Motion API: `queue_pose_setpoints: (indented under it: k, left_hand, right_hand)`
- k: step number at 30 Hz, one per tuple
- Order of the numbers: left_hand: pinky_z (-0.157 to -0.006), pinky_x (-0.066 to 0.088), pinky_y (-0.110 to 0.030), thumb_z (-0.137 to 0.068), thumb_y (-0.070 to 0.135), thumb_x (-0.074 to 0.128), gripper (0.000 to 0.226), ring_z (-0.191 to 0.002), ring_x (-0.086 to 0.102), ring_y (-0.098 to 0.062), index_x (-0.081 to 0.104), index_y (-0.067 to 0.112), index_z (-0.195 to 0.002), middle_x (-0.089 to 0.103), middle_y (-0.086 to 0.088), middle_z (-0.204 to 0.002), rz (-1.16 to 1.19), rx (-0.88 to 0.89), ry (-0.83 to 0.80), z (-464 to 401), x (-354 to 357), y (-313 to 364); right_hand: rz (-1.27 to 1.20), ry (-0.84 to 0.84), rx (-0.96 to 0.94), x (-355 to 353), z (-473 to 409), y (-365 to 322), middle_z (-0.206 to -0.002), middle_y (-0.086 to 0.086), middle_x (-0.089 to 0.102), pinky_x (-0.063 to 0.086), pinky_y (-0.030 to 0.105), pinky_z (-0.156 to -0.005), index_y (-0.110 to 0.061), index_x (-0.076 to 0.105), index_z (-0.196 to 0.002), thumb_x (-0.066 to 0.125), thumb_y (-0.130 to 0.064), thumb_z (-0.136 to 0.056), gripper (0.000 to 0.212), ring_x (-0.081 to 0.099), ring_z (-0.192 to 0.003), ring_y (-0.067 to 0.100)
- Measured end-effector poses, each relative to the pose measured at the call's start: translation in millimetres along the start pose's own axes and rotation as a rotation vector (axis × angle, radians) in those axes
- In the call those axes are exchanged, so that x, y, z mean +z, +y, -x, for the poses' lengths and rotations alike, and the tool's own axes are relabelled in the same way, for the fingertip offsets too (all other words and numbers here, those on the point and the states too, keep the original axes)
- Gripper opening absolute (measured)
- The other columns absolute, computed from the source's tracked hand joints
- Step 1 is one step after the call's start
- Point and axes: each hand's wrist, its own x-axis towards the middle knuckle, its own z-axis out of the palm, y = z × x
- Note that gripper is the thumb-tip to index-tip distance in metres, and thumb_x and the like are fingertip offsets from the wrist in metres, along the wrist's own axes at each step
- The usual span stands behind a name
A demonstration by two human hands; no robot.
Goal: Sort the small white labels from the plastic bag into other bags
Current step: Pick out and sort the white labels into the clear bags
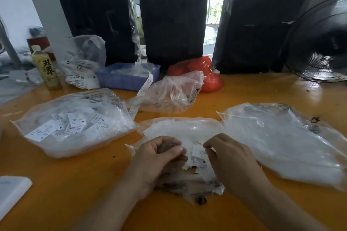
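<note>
A clear plastic bag [180, 129] lies in the middle of the orange table [75, 184], with a pile of small white labels [198, 155] on it. My left hand [159, 157] rests on the pile's left side, fingers curled around several labels. My right hand [231, 157] sits at the pile's right side, thumb and forefinger pinched on a label. A bag full of labels [73, 124] lies to the left. Another large clear bag [285, 140] lies to the right.
A crumpled clear bag [174, 93], a red bag [204, 75], a blue tray [127, 77] with a label strip, a drink bottle [46, 67] and another bag [84, 60] stand further back. Three black parcels [172, 30] line the rear. A fan [324, 47] is at right, a white object [11, 193] near left.
</note>
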Motion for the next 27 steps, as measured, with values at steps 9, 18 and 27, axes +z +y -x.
queue_pose_setpoints:
  k: [9,18,27]
  left_hand:
    - [-0.066,0.063,-0.024,-0.073,0.01,0.079,0.04,-0.098,0.079,-0.028,0.068,-0.002,-0.109,0.079,-0.018,-0.109,0.108,-0.026,0.004,5.0,-3.2,-5.7]
    - [-0.07,0.064,-0.025,-0.071,0.007,0.082,0.034,-0.097,0.079,-0.036,0.077,-0.002,-0.103,0.077,-0.028,-0.108,0.294,-0.04,0.032,4.9,-6.5,-2.5]
    - [-0.066,0.062,-0.022,-0.072,0.017,0.082,0.025,-0.094,0.08,-0.026,0.084,0.003,-0.092,0.079,-0.021,-0.106,0.273,-0.017,0.063,6.2,-5.7,0.9]
  right_hand:
    - [0.219,-0.099,-0.054,13.3,-2.6,-1.1,-0.124,-0.004,0.051,0.052,0.028,-0.086,-0.029,0.064,-0.129,0.046,-0.051,-0.104,0.038,0.056,-0.101,0.015]
    - [-0.273,0.162,0.062,9.3,-0.5,-10.4,-0.069,-0.028,0.063,0.042,0.008,-0.055,-0.027,0.075,-0.117,0.055,-0.041,-0.1,0.03,0.059,-0.052,-0.005]
    - [-0.83,0.258,0.212,2.9,3.9,-6.1,-0.075,-0.018,0.075,0.05,0.007,-0.061,-0.042,0.074,-0.095,0.074,-0.03,-0.089,0.014,0.07,-0.066,0.001]
